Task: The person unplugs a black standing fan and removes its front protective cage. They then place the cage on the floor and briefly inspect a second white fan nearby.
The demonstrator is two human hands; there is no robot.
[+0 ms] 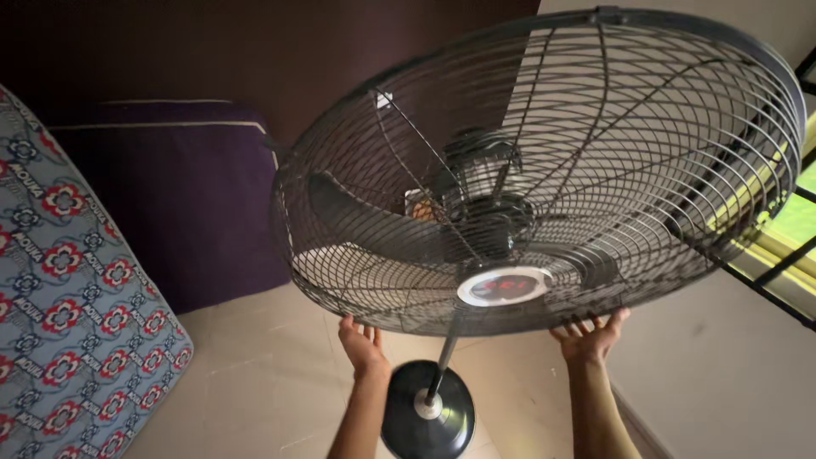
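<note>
A large black standing fan fills the head view, its round wire cage (544, 161) tilted toward me, with dark blades and a motor hub behind the grille. A round silver badge (506, 286) sits at the cage's front centre. My left hand (361, 344) presses up against the lower left rim of the cage, fingers spread. On the lower right rim rests my right hand (591, 333), fingers curled on the wires. The thin pole runs down to a round black base (427, 416) on the floor between my forearms.
A flower-patterned mattress (76, 297) leans at the left, with a dark purple mattress (178, 195) behind it against a dark wall. A pale tiled floor (255, 374) lies below. A white wall (722, 374) and a barred window (790, 229) are at the right.
</note>
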